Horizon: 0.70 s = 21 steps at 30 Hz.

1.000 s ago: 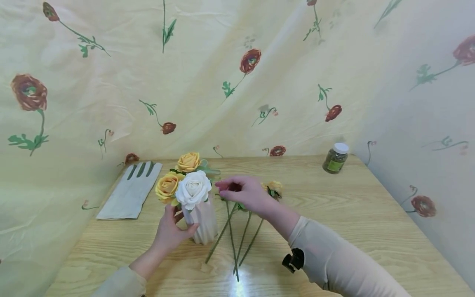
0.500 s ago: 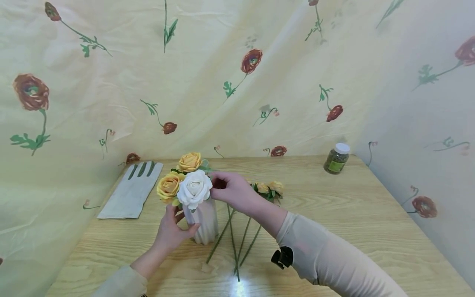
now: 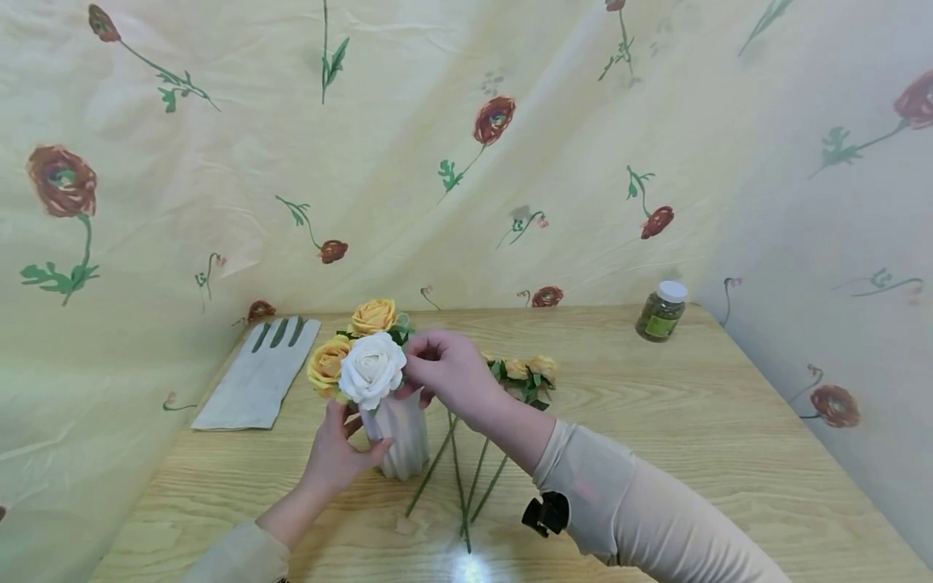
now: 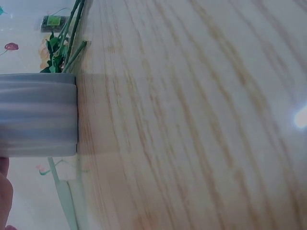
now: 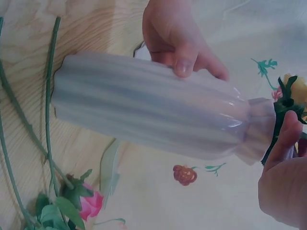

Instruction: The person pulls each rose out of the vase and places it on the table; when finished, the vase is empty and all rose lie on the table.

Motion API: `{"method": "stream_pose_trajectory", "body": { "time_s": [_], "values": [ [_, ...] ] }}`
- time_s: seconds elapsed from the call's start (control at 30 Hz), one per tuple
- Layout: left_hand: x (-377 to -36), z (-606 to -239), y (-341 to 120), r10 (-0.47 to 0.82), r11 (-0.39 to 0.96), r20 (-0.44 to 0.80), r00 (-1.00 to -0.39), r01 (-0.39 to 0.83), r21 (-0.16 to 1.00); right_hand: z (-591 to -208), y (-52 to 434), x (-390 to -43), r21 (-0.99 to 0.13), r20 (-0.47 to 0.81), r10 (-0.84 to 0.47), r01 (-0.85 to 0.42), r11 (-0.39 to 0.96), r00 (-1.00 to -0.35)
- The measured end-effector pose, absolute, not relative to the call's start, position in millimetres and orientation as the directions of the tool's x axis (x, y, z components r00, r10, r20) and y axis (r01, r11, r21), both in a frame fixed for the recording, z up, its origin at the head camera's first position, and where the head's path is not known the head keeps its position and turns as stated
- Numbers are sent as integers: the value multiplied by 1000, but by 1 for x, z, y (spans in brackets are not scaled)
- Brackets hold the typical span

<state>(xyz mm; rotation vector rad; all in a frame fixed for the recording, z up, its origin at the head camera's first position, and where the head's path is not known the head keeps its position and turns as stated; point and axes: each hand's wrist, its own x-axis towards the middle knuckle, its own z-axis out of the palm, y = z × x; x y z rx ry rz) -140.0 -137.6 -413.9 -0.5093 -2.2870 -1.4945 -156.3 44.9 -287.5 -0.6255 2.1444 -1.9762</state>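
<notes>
A pale ribbed vase [image 3: 399,445] stands on the table, and my left hand [image 3: 341,453] grips its side with thumb and fingers. Two yellow roses [image 3: 373,317] and a white rose [image 3: 372,370] fill its mouth. My right hand [image 3: 455,376] is at the right edge of the white rose, pinching it just under the bloom. In the right wrist view the right thumb [image 5: 283,139] presses near green leaves [image 5: 284,103] at the vase's neck. The stem inside the vase is hidden.
Loose flower stems [image 3: 453,478] lie crossed right of the vase, with yellow blooms [image 3: 541,369] and a pink rose [image 5: 91,203]. A flat pale glove-shaped piece [image 3: 251,385] lies at left. A lidded jar [image 3: 661,314] stands back right. A translucent greenish item [image 5: 109,165] is behind the vase.
My right hand has moved left from beside the vase to the white rose. The white rose has shifted slightly left. My left hand stays on the vase.
</notes>
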Motion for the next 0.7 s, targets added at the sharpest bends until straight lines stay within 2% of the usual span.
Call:
{"method": "stream_pose_trajectory", "body": {
  "time_s": [0.1,0.2,0.33,0.5,0.7],
  "values": [
    [-137,-408,-135,89,382,455,-886,452,806,-294,42,-160,-989,144,-384,-146,-24,-912],
    [-137,-408,-136,78,378,423,-903,419,826,-297,39,-161,-982,183,-370,-187,-25,-911],
    [-138,-411,-137,81,366,425,-901,424,829,-290,37,-154,-954,248,-388,-293,62,-888],
    [-146,-425,-142,95,349,462,-881,465,814,-293,34,-154,-910,265,-416,-368,191,-870],
    [-150,-433,-145,117,343,511,-852,518,784,-300,34,-156,-806,345,-472,-514,293,-811]
  ]
}}
